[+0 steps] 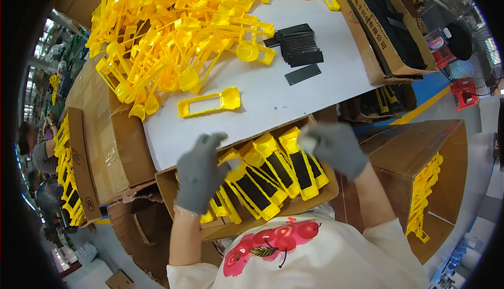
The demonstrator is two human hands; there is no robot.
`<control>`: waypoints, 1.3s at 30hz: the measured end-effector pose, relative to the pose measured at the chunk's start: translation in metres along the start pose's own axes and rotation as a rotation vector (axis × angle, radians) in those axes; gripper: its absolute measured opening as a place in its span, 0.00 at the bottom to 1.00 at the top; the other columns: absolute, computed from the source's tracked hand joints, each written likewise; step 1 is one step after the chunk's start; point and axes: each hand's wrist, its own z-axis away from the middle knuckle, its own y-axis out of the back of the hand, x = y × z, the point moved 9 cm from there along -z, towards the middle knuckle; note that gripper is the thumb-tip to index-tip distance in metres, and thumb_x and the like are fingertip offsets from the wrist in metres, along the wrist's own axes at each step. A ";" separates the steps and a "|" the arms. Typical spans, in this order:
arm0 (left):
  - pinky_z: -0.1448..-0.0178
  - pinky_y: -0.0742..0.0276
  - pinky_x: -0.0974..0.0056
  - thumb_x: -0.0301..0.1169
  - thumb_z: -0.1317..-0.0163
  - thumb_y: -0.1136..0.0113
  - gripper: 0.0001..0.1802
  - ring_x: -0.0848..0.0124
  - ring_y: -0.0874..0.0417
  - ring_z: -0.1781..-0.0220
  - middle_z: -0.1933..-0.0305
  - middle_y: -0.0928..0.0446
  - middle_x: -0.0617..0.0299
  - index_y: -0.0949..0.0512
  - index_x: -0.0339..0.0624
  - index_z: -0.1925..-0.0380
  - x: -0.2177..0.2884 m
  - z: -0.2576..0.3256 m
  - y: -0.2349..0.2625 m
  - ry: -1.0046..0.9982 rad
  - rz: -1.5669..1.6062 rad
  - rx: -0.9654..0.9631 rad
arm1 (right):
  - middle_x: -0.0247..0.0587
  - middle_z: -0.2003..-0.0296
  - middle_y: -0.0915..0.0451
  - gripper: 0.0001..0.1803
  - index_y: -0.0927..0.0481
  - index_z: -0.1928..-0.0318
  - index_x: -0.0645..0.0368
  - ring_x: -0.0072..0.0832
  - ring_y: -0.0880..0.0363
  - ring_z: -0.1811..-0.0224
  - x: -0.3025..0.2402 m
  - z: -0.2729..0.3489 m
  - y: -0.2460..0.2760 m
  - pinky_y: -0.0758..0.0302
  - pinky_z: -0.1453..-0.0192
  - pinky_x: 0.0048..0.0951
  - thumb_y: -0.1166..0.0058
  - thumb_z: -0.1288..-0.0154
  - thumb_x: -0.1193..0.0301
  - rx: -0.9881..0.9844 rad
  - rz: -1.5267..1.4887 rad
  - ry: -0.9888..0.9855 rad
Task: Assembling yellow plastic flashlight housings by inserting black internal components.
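A cardboard box [210, 231] in front of me holds a row of yellow plastic frames [273, 158], several with black strips set in them. Over its left part is my left hand [202, 173] in a grey glove, thumb and forefinger apart, with no object visible in the gap. The thumb is close to one frame's rounded end. My gloved right hand [338, 147] is above the box's right end, fingertips beside another frame's top; they are blurred, so their grip does not show. Beyond the box, a single yellow frame [226, 99] without a strip lies on the white table [257, 108].
A big heap of yellow frames [168, 42] covers the far left of the table. Black strips [300, 45] lie stacked near its middle. Cardboard boxes [113, 131] flank the table, and another box [404, 152] of frames opens on the right. A fan [462, 42] stands far right.
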 end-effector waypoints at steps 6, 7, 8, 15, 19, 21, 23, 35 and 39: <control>0.44 0.27 0.57 0.14 0.55 0.47 0.33 0.56 0.29 0.42 0.43 0.25 0.58 0.26 0.48 0.45 0.027 -0.091 -0.010 -0.521 -0.181 0.131 | 0.35 0.58 0.20 0.10 0.18 0.58 0.49 0.36 0.19 0.58 0.070 -0.100 0.040 0.22 0.55 0.35 0.43 0.41 0.70 0.240 0.315 0.046; 0.44 0.27 0.57 0.15 0.55 0.47 0.32 0.56 0.28 0.44 0.44 0.25 0.58 0.26 0.48 0.45 0.032 -0.095 -0.018 -0.579 -0.219 0.115 | 0.34 0.56 0.22 0.11 0.19 0.56 0.50 0.36 0.19 0.57 0.069 -0.110 0.032 0.22 0.54 0.34 0.41 0.42 0.71 0.172 0.385 0.142; 0.45 0.26 0.58 0.16 0.54 0.48 0.31 0.56 0.27 0.46 0.44 0.25 0.58 0.26 0.48 0.45 0.035 -0.098 -0.027 -0.632 -0.259 0.098 | 0.32 0.55 0.23 0.13 0.20 0.55 0.50 0.35 0.20 0.55 0.060 -0.117 0.023 0.22 0.53 0.34 0.40 0.43 0.72 0.099 0.452 0.243; 0.62 0.23 0.56 0.25 0.49 0.46 0.09 0.57 0.24 0.58 0.62 0.28 0.55 0.24 0.43 0.66 -0.001 -0.109 -0.034 -0.453 -0.477 0.015 | 0.38 0.55 0.23 0.15 0.19 0.56 0.50 0.38 0.20 0.57 0.058 -0.139 0.004 0.23 0.52 0.35 0.37 0.46 0.68 -0.098 0.597 0.093; 0.62 0.23 0.52 0.26 0.45 0.49 0.05 0.52 0.22 0.62 0.62 0.28 0.53 0.27 0.42 0.67 0.006 -0.086 0.018 -0.299 -0.459 0.146 | 0.39 0.62 0.20 0.13 0.19 0.59 0.53 0.40 0.20 0.59 0.059 -0.126 0.012 0.24 0.54 0.35 0.38 0.47 0.67 -0.076 0.372 0.127; 0.62 0.22 0.57 0.23 0.45 0.44 0.09 0.50 0.20 0.65 0.61 0.24 0.54 0.27 0.43 0.63 0.003 -0.062 0.062 -0.221 -0.251 0.362 | 0.39 0.70 0.20 0.13 0.22 0.61 0.57 0.34 0.19 0.64 0.049 -0.108 0.036 0.24 0.59 0.32 0.38 0.45 0.66 0.064 0.093 0.027; 0.65 0.19 0.62 0.23 0.40 0.43 0.09 0.56 0.16 0.64 0.62 0.21 0.56 0.27 0.43 0.60 -0.031 -0.033 0.089 0.013 -0.061 0.519 | 0.41 0.73 0.19 0.15 0.26 0.61 0.59 0.31 0.19 0.72 0.033 -0.090 0.051 0.24 0.69 0.29 0.37 0.42 0.64 0.217 -0.151 0.034; 0.60 0.18 0.69 0.25 0.38 0.43 0.16 0.69 0.16 0.64 0.61 0.20 0.55 0.24 0.30 0.50 -0.024 0.043 -0.038 0.470 1.450 0.025 | 0.32 0.70 0.20 0.08 0.24 0.55 0.60 0.11 0.24 0.78 -0.028 0.009 -0.008 0.28 0.73 0.13 0.48 0.31 0.70 0.034 -0.914 -0.230; 0.62 0.17 0.68 0.25 0.38 0.42 0.18 0.66 0.15 0.64 0.59 0.19 0.52 0.24 0.30 0.48 -0.006 0.045 -0.038 0.444 1.488 0.038 | 0.35 0.73 0.18 0.09 0.24 0.55 0.59 0.14 0.21 0.76 -0.042 0.009 -0.020 0.26 0.73 0.17 0.45 0.34 0.72 -0.050 -0.850 -0.248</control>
